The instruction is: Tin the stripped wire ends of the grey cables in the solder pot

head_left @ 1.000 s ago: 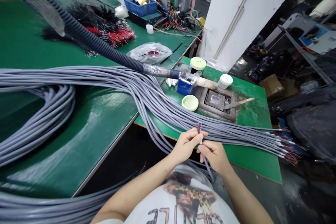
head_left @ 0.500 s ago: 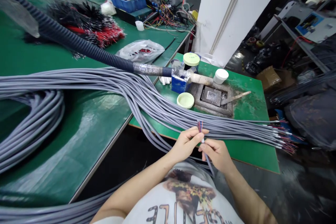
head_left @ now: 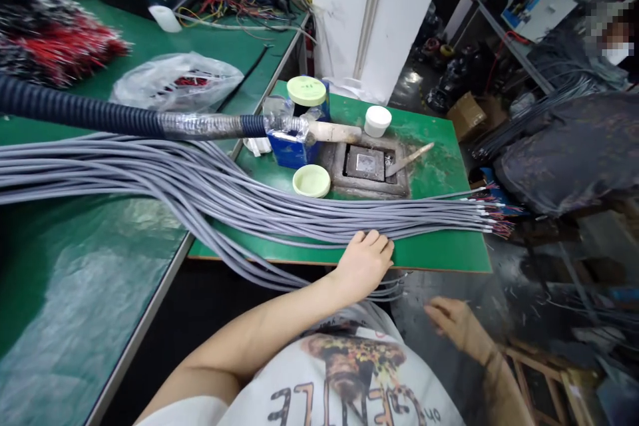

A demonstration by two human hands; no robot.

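Note:
A thick bundle of grey cables runs along the green table, with stripped coloured wire ends at the right. My left hand is at the table's front edge beside the bundle, back of the hand up and fingers curled down. Whatever lies beneath those fingers is hidden. Just below it, a few loose grey cables hang in front of the table edge. My right hand is off to the right, past the table's front edge, smeared by motion and apart from the cables.
Behind the bundle is a solder pot with a flat stick across it. A ribbed hose ends beside a blue box. Nearby are a pale green lid and a white tub. A plastic bag lies farther left.
The hands have parted, and the single cable end they both held no longer shows. My right hand has moved right and down; my left has turned palm down. The view has shifted too.

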